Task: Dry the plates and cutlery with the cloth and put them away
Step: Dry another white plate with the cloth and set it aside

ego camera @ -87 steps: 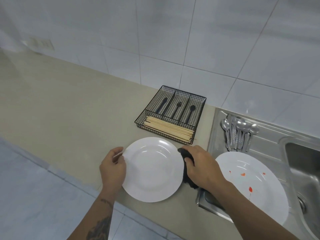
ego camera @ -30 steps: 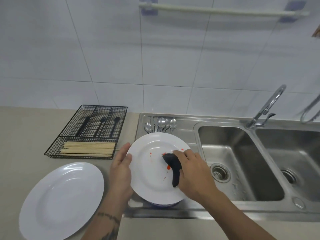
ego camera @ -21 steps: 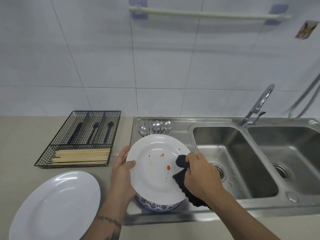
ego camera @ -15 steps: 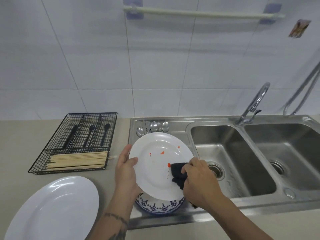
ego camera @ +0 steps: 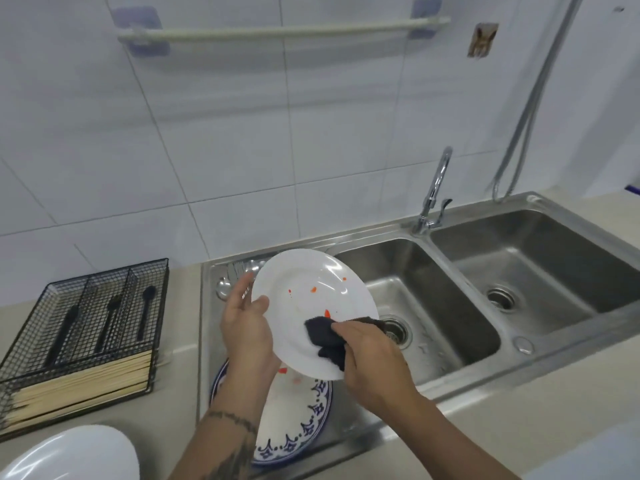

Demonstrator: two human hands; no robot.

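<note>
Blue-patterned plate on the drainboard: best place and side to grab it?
Take the blue-patterned plate by its near-right rim, coming from the counter edge. It lies flat on the sink drainboard, and the left hand holding the tilted white plate covers its far-left part; only that rim arc is exposed.

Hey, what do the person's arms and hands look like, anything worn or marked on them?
Both hands, left hand and right hand, are bare: no gloves, rings or watch show. The forearms are bare too, with no sleeves in view. The left forearm carries dark tattoos, including a band near the wrist.
</note>
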